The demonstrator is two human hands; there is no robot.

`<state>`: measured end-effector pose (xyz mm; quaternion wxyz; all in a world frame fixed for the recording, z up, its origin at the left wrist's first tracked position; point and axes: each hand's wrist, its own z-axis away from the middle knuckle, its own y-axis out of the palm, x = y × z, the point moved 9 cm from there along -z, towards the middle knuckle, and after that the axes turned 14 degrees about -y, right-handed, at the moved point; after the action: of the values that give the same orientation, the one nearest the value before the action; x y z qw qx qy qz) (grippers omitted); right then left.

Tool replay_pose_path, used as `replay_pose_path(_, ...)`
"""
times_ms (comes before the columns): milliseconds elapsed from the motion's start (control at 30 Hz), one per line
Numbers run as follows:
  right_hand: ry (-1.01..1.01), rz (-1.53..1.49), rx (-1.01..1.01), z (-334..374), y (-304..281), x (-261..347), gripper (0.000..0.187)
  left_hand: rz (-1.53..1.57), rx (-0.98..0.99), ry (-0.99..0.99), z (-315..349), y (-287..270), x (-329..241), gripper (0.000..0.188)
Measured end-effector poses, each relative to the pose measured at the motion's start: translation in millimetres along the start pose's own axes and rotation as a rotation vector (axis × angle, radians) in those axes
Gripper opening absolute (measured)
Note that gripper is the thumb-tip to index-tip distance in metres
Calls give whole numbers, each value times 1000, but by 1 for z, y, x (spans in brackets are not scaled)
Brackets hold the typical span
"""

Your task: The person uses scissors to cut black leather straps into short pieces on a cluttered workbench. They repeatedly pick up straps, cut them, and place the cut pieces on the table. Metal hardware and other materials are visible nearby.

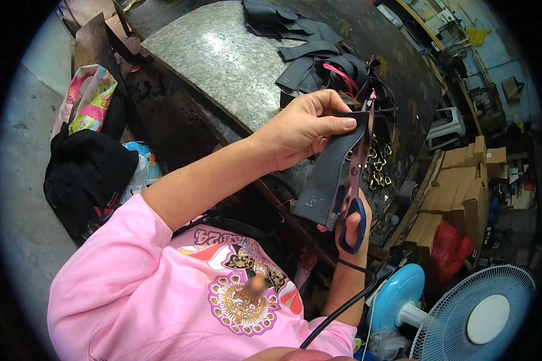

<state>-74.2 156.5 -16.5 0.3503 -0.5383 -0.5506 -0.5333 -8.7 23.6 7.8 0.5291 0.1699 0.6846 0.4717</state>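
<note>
My left hand (310, 125) pinches the upper end of a black leather-like strip (324, 180) between thumb and fingers. The strip hangs down at a slant, with stitching along its edge and a pale mark near its lower end. In my right hand (362, 210) is a pair of scissors (356, 165), its dark blue handles around my fingers. The blades point up along the strip's right edge; whether they touch it I cannot tell. Beyond my hands, more black leather pieces (310, 69) lie heaped on the table, with a pink strip (341, 78) among them.
Several gold-coloured metal clasps (378, 171) lie on the stone-topped table (193, 54) right of the scissors. A blue fan (473, 319) stands at the lower right, near cardboard boxes (454, 192) and a red bag (451, 249). Black cloth (87, 174) and a colourful bag (90, 99) sit at left.
</note>
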Motion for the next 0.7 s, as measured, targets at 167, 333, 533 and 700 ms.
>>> replay_pose_path(167, -23, -12, -93, 6, -9, -8, 50, -59, -71, 13, -3, -4, 6, 12)
replay_pose_path(333, -59, 67, -151, 7, -16, -13, 34, -51, -124, 22, -4, -8, 9, 11)
replay_pose_path(533, -33, 61, -169, 8, -12, -11, 24, -64, -150, 11, -4, -7, 11, 13)
replay_pose_path(700, -144, 113, -178, -3, -15, 7, 31, -323, -130, 0, 0, 7, 1, 40)
